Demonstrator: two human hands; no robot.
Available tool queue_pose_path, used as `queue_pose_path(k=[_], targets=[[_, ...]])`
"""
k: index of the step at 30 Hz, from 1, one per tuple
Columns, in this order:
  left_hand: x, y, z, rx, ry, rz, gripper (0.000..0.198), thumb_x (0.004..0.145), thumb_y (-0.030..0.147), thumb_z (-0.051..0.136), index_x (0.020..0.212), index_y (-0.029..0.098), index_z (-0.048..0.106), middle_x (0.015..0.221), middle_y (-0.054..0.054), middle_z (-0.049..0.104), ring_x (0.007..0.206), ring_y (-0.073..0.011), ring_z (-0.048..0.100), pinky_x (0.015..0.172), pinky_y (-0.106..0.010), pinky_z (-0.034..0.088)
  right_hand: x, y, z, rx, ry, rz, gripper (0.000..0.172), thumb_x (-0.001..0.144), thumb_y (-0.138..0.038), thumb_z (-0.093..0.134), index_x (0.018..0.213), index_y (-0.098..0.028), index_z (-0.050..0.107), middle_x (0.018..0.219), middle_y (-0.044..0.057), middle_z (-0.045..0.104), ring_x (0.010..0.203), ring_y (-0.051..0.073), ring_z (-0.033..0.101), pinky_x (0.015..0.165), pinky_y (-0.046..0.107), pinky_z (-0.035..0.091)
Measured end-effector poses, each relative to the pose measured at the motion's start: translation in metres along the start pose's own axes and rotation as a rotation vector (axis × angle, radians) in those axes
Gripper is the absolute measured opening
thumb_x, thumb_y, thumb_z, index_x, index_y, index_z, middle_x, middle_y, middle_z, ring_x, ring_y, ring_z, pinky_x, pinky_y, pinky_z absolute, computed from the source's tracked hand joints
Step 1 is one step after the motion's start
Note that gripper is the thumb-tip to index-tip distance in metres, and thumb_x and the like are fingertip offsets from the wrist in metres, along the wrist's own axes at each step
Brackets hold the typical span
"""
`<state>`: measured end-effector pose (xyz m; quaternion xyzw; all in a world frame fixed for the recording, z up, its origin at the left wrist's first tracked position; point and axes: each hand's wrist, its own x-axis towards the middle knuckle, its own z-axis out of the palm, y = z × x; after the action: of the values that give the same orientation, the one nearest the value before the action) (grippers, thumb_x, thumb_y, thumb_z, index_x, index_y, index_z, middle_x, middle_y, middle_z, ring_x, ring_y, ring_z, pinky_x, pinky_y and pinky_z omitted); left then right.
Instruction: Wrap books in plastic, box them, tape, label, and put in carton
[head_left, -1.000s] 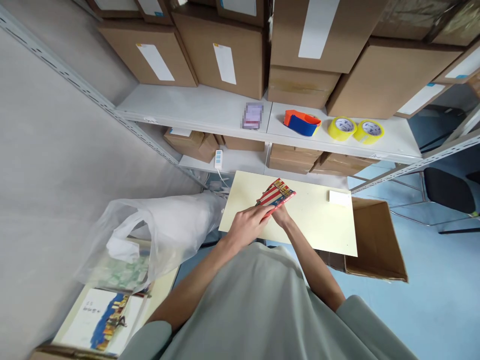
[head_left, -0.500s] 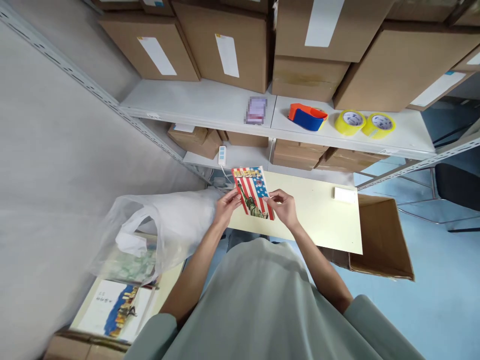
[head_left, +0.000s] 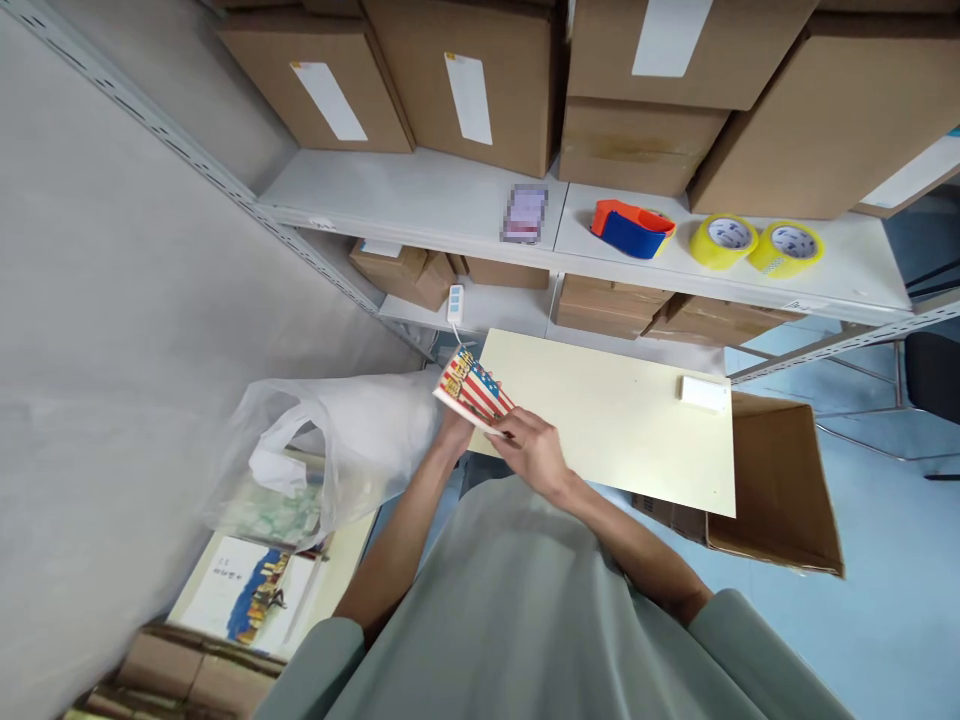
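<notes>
A small book (head_left: 471, 388) with a flag-striped cover of red, white and blue is held in front of me, tilted so its pale page edge shows. My left hand (head_left: 454, 432) grips it from beneath, most of its fingers hidden behind the book, with some fingertips at the far edge. My right hand (head_left: 531, 447) closes on the near right corner, fingers on the cover. Below and to the right of the book lies the cream tabletop (head_left: 607, 420).
A clear plastic bag (head_left: 367, 420) and a white picture-covered book (head_left: 244, 590) lie at left. Boxes (head_left: 495, 90), tape rolls (head_left: 724, 242) and an orange-and-blue band (head_left: 634, 228) are on the shelf (head_left: 420, 205). An open carton (head_left: 780, 490) stands right; a white block (head_left: 703, 393) sits on the table.
The book has turned from facing me to a slanted, edge-showing position and shifted slightly left. My left hand has gone underneath it; my right hand has moved left and down along its edge.
</notes>
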<state>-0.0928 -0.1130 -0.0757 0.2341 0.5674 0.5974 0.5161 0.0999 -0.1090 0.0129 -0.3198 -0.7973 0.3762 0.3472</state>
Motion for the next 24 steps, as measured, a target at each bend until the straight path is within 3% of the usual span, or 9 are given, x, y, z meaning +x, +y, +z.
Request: queue_pose_path(k=[5,10,18,24], targets=[[-0.004,-0.006,-0.012,0.038,0.047,-0.057,0.079,0.073,0.055,0.099,0.14,0.021,0.078,0.119,-0.01,0.084,0.118,-0.032,0.078,0.113,-0.052,0.06,0.01,0.045,-0.024,0.232,0.177,0.35,0.044,0.098,-0.067,0.077,0.09,-0.024,0.08,0.092,0.006,0.08,0.079,0.021,0.077,0.077,0.033,0.063],[-0.01,-0.035,-0.027,0.2,0.063,-0.143,0.086,0.071,0.057,0.098,0.146,0.019,0.077,0.117,-0.012,0.084,0.115,-0.0346,0.078,0.104,-0.047,0.063,-0.012,0.108,-0.019,0.286,0.205,0.647,0.06,0.083,-0.083,0.08,0.085,-0.023,0.075,0.086,0.01,0.083,0.077,0.026,0.077,0.074,0.037,0.061],[-0.008,-0.094,-0.038,0.445,0.091,-0.299,0.066,0.072,0.055,0.093,0.126,0.017,0.083,0.111,-0.015,0.085,0.107,-0.0352,0.081,0.09,-0.045,0.067,-0.064,0.174,0.02,0.229,0.057,0.883,0.064,0.076,-0.089,0.073,0.078,-0.025,0.075,0.084,0.013,0.084,0.081,0.031,0.081,0.074,0.039,0.063],[0.033,-0.098,-0.037,0.522,0.16,-0.317,0.026,0.071,0.032,0.09,0.093,0.02,0.083,0.1,-0.012,0.087,0.108,-0.0355,0.081,0.104,-0.05,0.063,-0.041,0.204,0.04,0.252,-0.016,1.028,0.052,0.076,-0.077,0.079,0.069,-0.026,0.072,0.077,0.011,0.083,0.08,0.032,0.084,0.075,0.039,0.067]])
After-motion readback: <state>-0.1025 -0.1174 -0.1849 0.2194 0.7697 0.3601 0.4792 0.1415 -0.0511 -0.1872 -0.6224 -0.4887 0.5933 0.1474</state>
